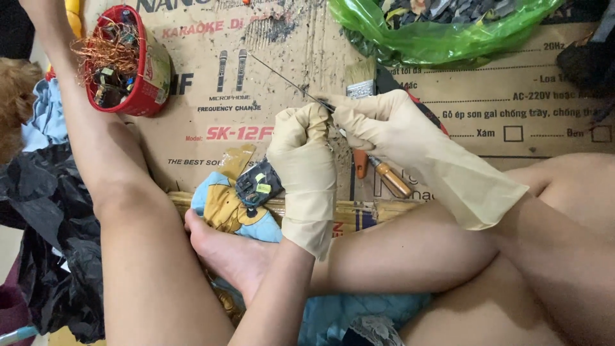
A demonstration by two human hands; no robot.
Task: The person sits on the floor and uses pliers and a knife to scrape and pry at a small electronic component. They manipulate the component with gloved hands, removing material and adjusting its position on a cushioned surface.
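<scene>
Bare crossed legs (410,256) are seen nearest. Above them, a thin dark wire (282,77) is pinched at its near end between the gloved left hand (306,163) and right hand (384,125), over the flattened cardboard (487,102). Judged best: both grips kept tight and the pull made straight along the wire.

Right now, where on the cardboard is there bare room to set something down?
Bare cardboard lies between the red bowl and left hand; more right of the right hand, below the green bag. Crowded around the hands: brush, wooden-handled tool.
</scene>
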